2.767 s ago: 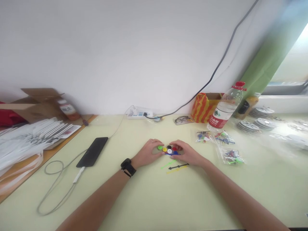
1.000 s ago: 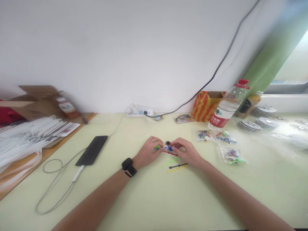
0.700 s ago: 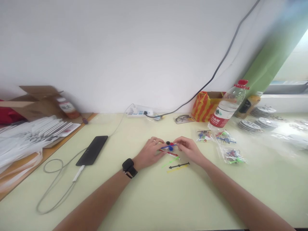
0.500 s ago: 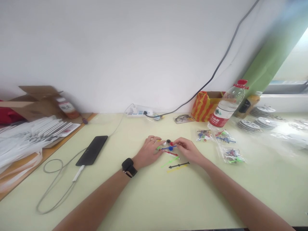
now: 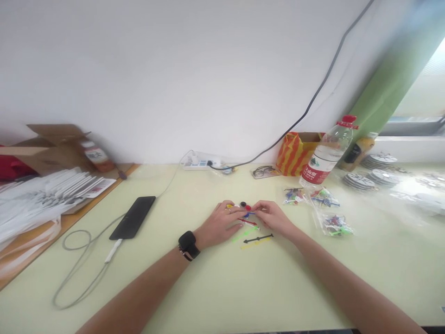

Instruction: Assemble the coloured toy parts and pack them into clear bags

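Observation:
My left hand (image 5: pixel 222 223), with a ring and a black watch, lies low over the small parts, fingers apart, its fingertips by the blue arrow (image 5: pixel 247 215). My right hand (image 5: pixel 272 216) has thumb and index finger pinched at the blue arrow's right end. Just beyond are a red disc (image 5: pixel 248 208) and a black disc (image 5: pixel 243 204). Nearer me lie a red arrow (image 5: pixel 247 222), a green arrow (image 5: pixel 245 234), a black arrow (image 5: pixel 258 238) and a yellow arrow (image 5: pixel 255 243). White and yellow pieces are mostly hidden by my left hand.
Bags of coloured arrows (image 5: pixel 336 224), a large water bottle (image 5: pixel 321 160) and stacked white discs (image 5: pixel 359 182) stand right. A phone (image 5: pixel 133 218) with its cable is left, beside white packets (image 5: pixel 66 188). A power strip (image 5: pixel 201 163) sits against the wall.
My left hand has shifted right, covering the white disc and much of the blue arrow. My right hand has barely moved.

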The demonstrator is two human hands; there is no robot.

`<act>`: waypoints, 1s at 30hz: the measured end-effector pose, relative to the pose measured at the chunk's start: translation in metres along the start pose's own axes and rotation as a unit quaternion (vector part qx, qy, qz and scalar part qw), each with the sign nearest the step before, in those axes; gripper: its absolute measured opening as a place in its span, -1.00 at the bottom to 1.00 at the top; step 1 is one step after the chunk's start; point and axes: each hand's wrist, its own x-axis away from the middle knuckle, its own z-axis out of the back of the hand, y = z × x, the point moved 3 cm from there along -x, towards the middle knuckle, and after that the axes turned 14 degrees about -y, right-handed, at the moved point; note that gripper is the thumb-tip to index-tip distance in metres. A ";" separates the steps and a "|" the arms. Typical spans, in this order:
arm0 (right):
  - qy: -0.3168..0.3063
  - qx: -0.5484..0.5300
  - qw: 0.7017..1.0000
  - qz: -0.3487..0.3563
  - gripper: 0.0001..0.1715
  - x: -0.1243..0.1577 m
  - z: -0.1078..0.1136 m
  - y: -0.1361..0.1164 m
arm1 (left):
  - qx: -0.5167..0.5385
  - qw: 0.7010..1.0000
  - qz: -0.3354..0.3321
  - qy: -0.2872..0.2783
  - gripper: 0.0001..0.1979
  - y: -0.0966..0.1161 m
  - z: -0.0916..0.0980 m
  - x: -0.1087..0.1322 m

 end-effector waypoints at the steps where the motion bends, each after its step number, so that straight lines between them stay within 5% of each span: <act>1: 0.001 0.009 1.000 0.006 -0.78 0.000 -0.001 -0.001 | 0.004 1.000 0.001 -0.001 -0.62 0.000 0.000 0.000; 13: -0.033 0.126 0.987 0.094 -0.68 -0.004 -0.003 0.004 | 0.022 0.999 0.027 -0.018 -0.72 0.003 -0.008 -0.003; 22: -0.031 0.120 0.989 0.086 -0.62 -0.003 -0.004 0.001 | 0.109 0.984 0.058 0.127 -0.70 -0.004 0.006 -0.001; 30: -0.055 0.016 0.995 0.083 -0.53 0.007 -0.008 -0.015 | 0.208 0.962 0.068 0.165 -0.70 -0.005 0.009 0.001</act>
